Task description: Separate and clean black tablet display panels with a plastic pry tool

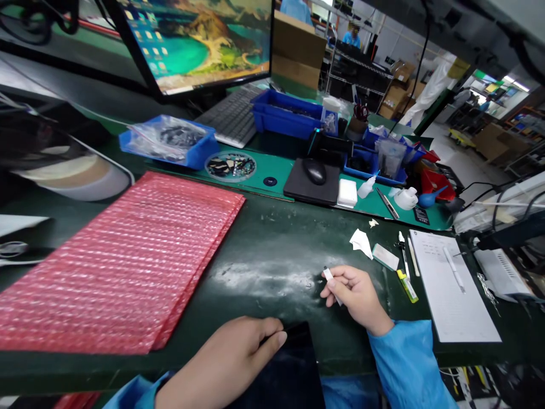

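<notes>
My left hand (234, 355) is closed on the upper edge of a flat, glossy black panel (293, 369), which looks like a screen or tablet and hangs partly over the bench's front edge. Its lower part runs out of view. Above and to the right, my right hand (351, 292) pinches a small white strip with a dark tip (330, 278) between thumb and fingers. What exactly the strip is cannot be made out. Beyond that hand lie a crumpled white wipe (361, 242) and a small pale block with a green edge (385, 257).
Red bubble-wrap bags (123, 267) cover the left of the dark bench. At right lie a paper sheet (453, 289) with a pen, and a yellow-green lighter-like item (407, 286). Behind stand a mouse (314, 171), blue bins (287, 113), a keyboard (234, 113) and a monitor (204, 42).
</notes>
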{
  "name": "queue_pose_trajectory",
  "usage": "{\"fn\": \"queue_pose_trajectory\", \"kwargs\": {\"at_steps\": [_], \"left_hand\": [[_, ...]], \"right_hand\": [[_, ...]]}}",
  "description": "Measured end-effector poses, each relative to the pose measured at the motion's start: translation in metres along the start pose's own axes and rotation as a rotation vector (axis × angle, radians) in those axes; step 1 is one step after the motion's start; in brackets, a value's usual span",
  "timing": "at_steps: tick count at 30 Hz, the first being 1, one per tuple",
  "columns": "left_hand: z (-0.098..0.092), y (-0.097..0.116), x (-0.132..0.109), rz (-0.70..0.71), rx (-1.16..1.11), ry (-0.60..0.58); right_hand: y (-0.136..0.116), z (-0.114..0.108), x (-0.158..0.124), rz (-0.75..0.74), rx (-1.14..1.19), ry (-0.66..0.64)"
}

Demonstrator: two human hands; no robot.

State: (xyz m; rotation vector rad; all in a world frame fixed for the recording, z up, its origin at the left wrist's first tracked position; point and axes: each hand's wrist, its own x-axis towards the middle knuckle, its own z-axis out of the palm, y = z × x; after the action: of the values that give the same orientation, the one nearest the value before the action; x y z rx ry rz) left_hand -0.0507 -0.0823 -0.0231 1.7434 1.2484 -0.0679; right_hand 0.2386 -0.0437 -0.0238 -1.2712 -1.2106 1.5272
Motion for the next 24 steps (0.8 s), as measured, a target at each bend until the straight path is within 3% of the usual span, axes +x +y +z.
{"fn": "queue_pose_trajectory", "kwargs": {"at_steps": [15,24], "left_hand": [[0.000,0.000,-0.001,0.009,-0.026,0.014],[0.004,-0.007,0.002,-0.026,0.002,-0.007]], "right_hand": [[-0.002,0.001,-0.001,-0.005,-0.012,0.032],[0.002,0.002,0.001,-0.048,0.145,0.093]]}}
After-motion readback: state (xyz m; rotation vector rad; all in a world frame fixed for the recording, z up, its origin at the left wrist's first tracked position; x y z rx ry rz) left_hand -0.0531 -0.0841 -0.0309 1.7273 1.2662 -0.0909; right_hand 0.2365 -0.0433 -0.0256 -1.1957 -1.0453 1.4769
